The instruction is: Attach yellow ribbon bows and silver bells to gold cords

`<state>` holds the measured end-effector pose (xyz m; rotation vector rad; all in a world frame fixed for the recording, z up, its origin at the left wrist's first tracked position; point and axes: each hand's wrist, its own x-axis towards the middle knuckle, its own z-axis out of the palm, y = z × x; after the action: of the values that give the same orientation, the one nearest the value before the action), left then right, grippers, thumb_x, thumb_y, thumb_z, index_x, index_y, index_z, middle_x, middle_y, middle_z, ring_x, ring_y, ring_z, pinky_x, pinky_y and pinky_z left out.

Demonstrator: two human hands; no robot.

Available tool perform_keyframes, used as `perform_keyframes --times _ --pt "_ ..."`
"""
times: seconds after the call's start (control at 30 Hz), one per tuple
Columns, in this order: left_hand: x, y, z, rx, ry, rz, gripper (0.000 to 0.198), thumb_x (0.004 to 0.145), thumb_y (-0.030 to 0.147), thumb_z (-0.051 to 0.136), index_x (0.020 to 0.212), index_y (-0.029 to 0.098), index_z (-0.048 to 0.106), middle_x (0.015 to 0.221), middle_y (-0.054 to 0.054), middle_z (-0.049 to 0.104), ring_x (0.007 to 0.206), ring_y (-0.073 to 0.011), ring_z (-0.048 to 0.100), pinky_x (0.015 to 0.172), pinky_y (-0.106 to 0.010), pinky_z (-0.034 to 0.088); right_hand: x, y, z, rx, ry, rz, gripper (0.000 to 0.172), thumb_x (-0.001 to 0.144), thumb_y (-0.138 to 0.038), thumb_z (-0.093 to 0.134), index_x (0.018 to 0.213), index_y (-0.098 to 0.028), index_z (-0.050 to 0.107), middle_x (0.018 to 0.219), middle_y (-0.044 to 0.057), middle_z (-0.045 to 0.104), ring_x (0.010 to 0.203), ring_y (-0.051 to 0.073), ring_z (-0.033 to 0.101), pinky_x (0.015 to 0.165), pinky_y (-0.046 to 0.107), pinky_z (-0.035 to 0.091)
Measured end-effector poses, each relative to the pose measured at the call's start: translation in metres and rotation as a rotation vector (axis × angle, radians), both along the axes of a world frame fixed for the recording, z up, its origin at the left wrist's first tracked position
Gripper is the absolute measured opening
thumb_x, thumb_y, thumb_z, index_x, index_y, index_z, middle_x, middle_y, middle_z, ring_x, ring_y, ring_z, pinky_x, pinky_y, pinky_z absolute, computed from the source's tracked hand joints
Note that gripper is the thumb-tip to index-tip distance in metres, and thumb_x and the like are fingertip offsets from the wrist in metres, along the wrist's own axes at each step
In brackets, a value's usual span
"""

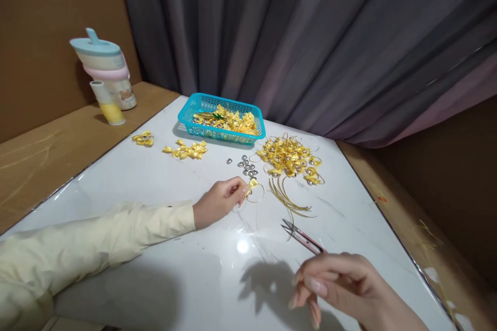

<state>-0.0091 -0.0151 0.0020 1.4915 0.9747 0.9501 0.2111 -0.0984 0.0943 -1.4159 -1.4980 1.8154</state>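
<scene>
My left hand (pixel 221 201) is out over the middle of the tabletop (pixel 345 217), its thumb and fingertips pinched on a small yellow bow (pixel 252 183). The bow stands out past my fingertips to the far right, and its gold cord loop (pixel 263 191) curves off to the right of them.

My right hand (pixel 345 289) hangs raised at the near right, fingers loosely bent, and I see nothing gripped between them. Just beyond its knuckles lie the snips (pixel 306 240), their long axis running from near right to far left, the parted blades pointing roughly toward the bow. My right hand is much the nearer one to them; their handle end passes behind it, so I cannot tell whether they touch.

The bow lies to the far left of my right fingers, well apart from them. Between it and the snips, loose gold cords (pixel 289 200) fan out, one reaching the blade tips. Silver beads (pixel 247 166) sit just beyond the bow, the yellow heap (pixel 287 155) farther right, the blue basket (pixel 221 133) at the far side.
</scene>
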Motion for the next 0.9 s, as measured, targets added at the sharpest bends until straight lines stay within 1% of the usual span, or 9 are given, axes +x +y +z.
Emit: perform_keyframes --times 0.07,0.13,0.2,0.3,0.4,0.5,0.7,0.9 --pt "0.000 -0.001 0.004 -0.005 -0.024 -0.019 0.031 0.086 0.043 0.044 0.070 0.016 0.046 0.057 0.005 0.044 0.049 -0.0072 0.037 0.048 -0.021 0.031 -0.003 0.014 0.005 0.148 -0.105 0.015 0.026 0.080 -0.043 0.058 0.074 -0.020 0.069 0.072 0.005 0.069 0.059 0.014 0.059 0.061 0.027 0.050" --pt "0.000 -0.003 0.007 -0.005 -0.051 -0.052 0.031 0.085 0.042 0.045 0.070 0.016 0.047 0.058 0.004 0.045 0.052 -0.0078 0.040 0.050 -0.021 0.032 -0.006 0.028 0.009 0.302 -0.233 0.030 0.027 0.083 -0.042 0.055 0.077 -0.020 0.069 0.063 0.003 0.066 0.060 0.014 0.059 0.060 0.025 0.048" --pt "0.000 -0.005 0.010 -0.020 -0.075 -0.101 0.030 0.085 0.040 0.046 0.070 0.015 0.048 0.059 0.004 0.046 0.055 -0.0082 0.042 0.053 -0.021 0.034 -0.011 0.041 0.010 0.353 -0.286 0.073 0.027 0.084 -0.041 0.054 0.081 -0.018 0.068 0.059 0.002 0.064 0.057 0.014 0.058 0.056 0.024 0.046" --pt "0.000 -0.008 0.011 -0.091 -0.098 -0.187 0.028 0.086 0.039 0.047 0.071 0.014 0.050 0.061 0.003 0.047 0.056 -0.0081 0.043 0.054 -0.021 0.034 -0.020 0.055 0.003 0.348 -0.229 0.106 0.026 0.083 -0.040 0.055 0.079 -0.016 0.065 0.062 0.004 0.066 0.057 0.013 0.059 0.055 0.023 0.045" --pt "0.001 -0.009 0.010 -0.160 -0.116 -0.250 0.029 0.085 0.040 0.049 0.073 0.014 0.051 0.060 0.003 0.047 0.055 -0.0081 0.043 0.052 -0.021 0.034 -0.026 0.060 -0.009 0.306 -0.169 0.105 0.025 0.080 -0.038 0.058 0.071 -0.015 0.062 0.062 0.005 0.066 0.052 0.012 0.059 0.052 0.023 0.045" --pt "0.001 -0.007 0.010 -0.207 -0.134 -0.278 0.030 0.084 0.041 0.050 0.072 0.014 0.051 0.057 0.004 0.045 0.052 -0.0077 0.040 0.050 -0.021 0.031 -0.028 0.058 -0.019 0.281 -0.118 0.096 0.024 0.078 -0.037 0.060 0.067 -0.015 0.060 0.060 0.004 0.066 0.046 0.011 0.056 0.048 0.023 0.044" --pt "0.001 -0.007 0.010 -0.239 -0.141 -0.292 0.030 0.084 0.040 0.051 0.071 0.014 0.051 0.057 0.004 0.045 0.051 -0.0071 0.038 0.049 -0.022 0.028 -0.022 0.049 -0.031 0.351 -0.075 0.017 0.022 0.080 -0.031 0.057 0.066 -0.014 0.059 0.057 0.005 0.066 0.042 0.011 0.055 0.046 0.022 0.043" --pt "0.001 -0.009 0.009 -0.230 -0.114 -0.341 0.027 0.086 0.036 0.048 0.072 0.013 0.052 0.056 0.005 0.044 0.050 -0.0067 0.036 0.049 -0.021 0.027 -0.023 0.045 -0.037 0.424 -0.126 0.046 0.021 0.081 -0.026 0.053 0.065 -0.014 0.055 0.049 0.002 0.062 0.037 0.008 0.050 0.039 0.018 0.038"
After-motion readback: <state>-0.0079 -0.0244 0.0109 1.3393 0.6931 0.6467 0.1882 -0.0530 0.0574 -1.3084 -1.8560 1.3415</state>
